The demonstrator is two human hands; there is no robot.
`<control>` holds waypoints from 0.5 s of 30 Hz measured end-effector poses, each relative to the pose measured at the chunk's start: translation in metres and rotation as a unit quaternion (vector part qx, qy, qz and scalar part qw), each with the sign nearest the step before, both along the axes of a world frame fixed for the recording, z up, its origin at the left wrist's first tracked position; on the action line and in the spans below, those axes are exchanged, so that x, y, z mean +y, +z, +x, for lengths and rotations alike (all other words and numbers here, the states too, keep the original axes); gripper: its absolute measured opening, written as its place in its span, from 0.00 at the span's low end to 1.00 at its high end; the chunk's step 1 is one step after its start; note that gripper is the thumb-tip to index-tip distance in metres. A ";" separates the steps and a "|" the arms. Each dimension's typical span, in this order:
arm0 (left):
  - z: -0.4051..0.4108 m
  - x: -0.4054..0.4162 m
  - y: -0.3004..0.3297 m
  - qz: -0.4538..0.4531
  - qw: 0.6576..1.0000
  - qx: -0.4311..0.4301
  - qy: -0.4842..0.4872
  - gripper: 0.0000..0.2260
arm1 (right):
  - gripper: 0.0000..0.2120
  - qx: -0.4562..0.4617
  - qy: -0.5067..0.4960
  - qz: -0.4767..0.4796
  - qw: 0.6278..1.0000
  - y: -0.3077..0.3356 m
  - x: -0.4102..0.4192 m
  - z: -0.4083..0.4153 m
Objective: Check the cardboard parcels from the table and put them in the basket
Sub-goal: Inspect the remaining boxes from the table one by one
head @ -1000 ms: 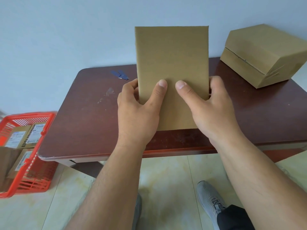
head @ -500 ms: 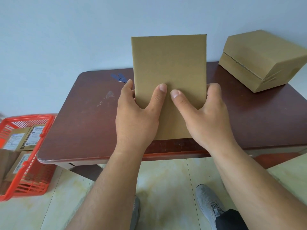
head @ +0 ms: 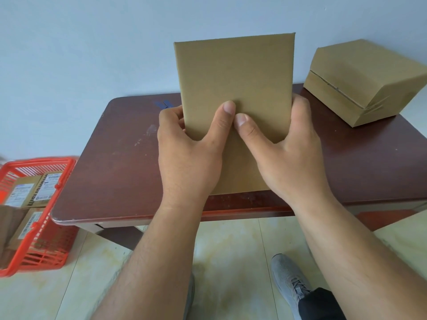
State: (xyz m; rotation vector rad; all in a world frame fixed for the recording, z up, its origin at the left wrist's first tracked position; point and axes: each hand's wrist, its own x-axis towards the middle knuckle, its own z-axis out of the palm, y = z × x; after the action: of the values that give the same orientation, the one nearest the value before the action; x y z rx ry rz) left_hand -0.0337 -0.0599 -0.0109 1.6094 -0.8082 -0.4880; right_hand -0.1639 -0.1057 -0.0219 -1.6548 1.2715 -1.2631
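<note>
A flat cardboard parcel [head: 233, 88] is held upright between both hands, lifted clear of the table [head: 120, 162] that lies beneath and beyond them. The left hand [head: 187, 155] is wrapped round the parcel's left edge, with its thumb pressed on the near face and its fingers curled behind. The right hand [head: 286, 153] is closed on the right edge in the same way, and the two thumbs are set almost tip to tip near the middle of the face. The plain brown face is turned toward the person; no label or tape is seen on it.

The checking step is judged to be in hand: one face is being looked over, and the back is hidden. The parcel has not yet been put away.

A second parcel [head: 367, 82], a thicker box, is left on the table to the right of the right hand and beyond it. The red basket [head: 44, 213] is placed on the floor, well to the left of the left hand and lower, and labelled parcels are already stacked in it.

For the next move, the parcel would probably need to be turned so the far face can be inspected, then carried left and down past the table edge into the basket.
</note>
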 end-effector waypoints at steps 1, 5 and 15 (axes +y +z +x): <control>-0.001 0.000 0.000 0.000 1.000 0.000 -0.001 0.25 | 0.25 -0.007 -0.002 0.003 1.000 0.001 0.000 0.000; -0.005 0.002 0.007 -0.011 1.000 -0.009 -0.009 0.24 | 0.23 -0.036 -0.023 0.002 0.999 0.014 -0.002 0.002; -0.021 0.061 0.058 -0.012 1.000 0.005 0.003 0.24 | 0.24 -0.047 -0.001 0.006 0.999 0.059 0.056 -0.012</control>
State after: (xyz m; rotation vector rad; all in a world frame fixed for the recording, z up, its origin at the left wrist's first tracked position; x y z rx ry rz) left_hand -0.0547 0.0006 0.0470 1.5857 -0.7981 -0.4800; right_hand -0.1764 -0.0492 0.0371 -1.5672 1.2205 -1.3168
